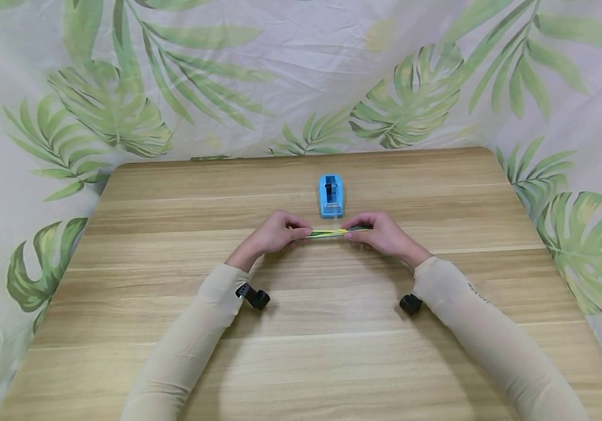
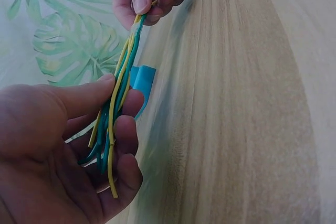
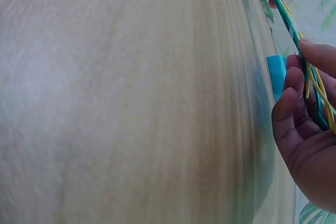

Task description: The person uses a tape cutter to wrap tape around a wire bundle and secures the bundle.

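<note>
A bundle of thin yellow and green wires [image 1: 327, 233] stretches sideways between both hands, in front of the blue tape dispenser [image 1: 330, 196]. My left hand [image 1: 279, 231] pinches one end between thumb and fingers. In the left wrist view, loose wire ends [image 2: 112, 166] hang across its curled fingers. The other end is pinched by my right hand [image 1: 381, 234], where the wire tips [image 3: 318, 103] fan out over the palm. A pale, translucent strip [image 1: 335, 223] shows between the dispenser's front and the bundle. Close to the right fingertips, the wires lie tightly together.
The wood-grain table [image 1: 311, 362] spreads beneath both forearms. Behind it and along its sides hangs a white cloth [image 1: 301, 58] printed with green leaves. A black wrist camera [image 1: 258, 299] sits on the left sleeve, and another black camera [image 1: 410, 304] on the right.
</note>
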Demonstrator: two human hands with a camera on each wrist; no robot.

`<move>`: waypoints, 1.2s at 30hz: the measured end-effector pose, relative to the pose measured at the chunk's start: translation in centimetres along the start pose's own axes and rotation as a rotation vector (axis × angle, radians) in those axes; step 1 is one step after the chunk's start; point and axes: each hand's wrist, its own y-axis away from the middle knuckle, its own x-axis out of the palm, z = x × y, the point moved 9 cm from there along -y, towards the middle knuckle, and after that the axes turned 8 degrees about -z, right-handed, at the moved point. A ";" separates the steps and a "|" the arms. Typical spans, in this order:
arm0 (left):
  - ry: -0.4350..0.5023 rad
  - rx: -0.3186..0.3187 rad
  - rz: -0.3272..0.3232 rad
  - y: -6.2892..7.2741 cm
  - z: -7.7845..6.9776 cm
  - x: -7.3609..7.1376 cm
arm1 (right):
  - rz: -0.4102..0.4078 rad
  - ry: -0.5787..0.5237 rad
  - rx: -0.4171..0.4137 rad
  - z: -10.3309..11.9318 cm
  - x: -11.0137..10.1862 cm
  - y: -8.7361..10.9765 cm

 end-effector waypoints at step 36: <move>-0.003 0.038 -0.130 -0.2 0.3 -0.8 | 0.099 -0.105 0.175 -0.6 0.9 -0.1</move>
